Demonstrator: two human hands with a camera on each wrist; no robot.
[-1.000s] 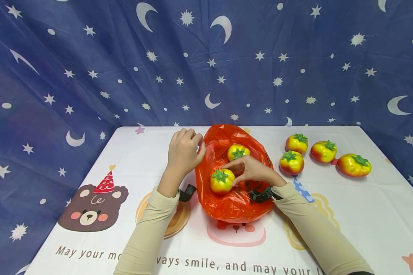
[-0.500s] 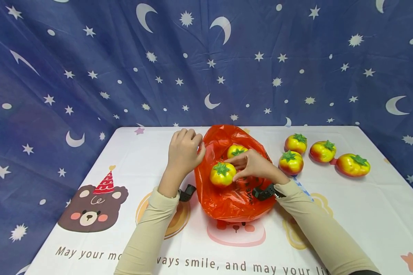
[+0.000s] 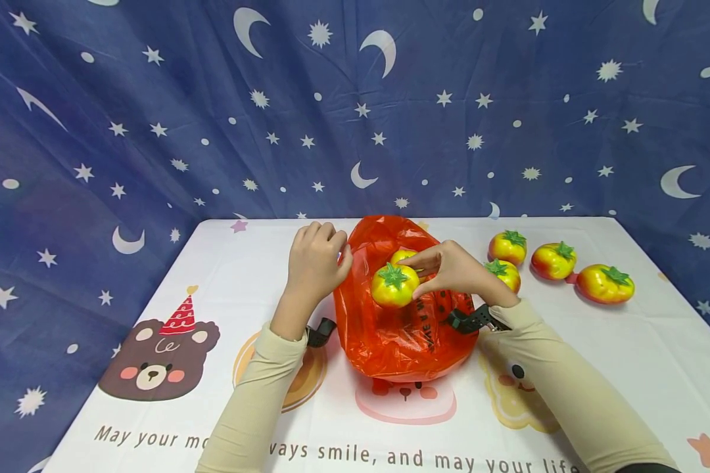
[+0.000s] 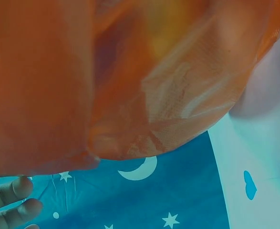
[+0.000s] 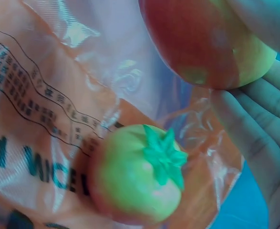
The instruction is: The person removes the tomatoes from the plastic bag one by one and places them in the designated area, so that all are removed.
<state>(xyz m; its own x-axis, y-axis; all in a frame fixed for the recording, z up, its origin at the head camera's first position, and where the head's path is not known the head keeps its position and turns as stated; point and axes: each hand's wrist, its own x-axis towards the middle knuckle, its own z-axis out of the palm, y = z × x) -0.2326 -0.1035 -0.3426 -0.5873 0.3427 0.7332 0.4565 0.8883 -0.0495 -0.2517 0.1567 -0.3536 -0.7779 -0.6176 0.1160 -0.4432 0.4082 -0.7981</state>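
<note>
A red plastic bag (image 3: 384,341) lies spread open at mid-table. At its left rim, my left hand (image 3: 318,263) has curled fingers and appears to pinch the plastic; in the left wrist view the bag covers the thumb, while several fingertips (image 4: 27,205) show below its edge. My right hand (image 3: 452,272) pinches a yellow-red toy tomato (image 3: 394,292) with a green star-shaped top, raised over the bag. Another toy tomato (image 5: 135,176) rests inside on the printed plastic, partly hidden by the held one in the head view.
Several more toy tomatoes stand to the right: one at the back (image 3: 507,247), one partly behind my right wrist (image 3: 505,274), and two farther right (image 3: 553,261) (image 3: 605,284). The white printed tablecloth (image 3: 171,420) meets a blue starry curtain (image 3: 307,118) behind.
My right hand has lifted the toy tomato up from the bag's lower left and moved it away and slightly right. My left hand stays in place at the rim.
</note>
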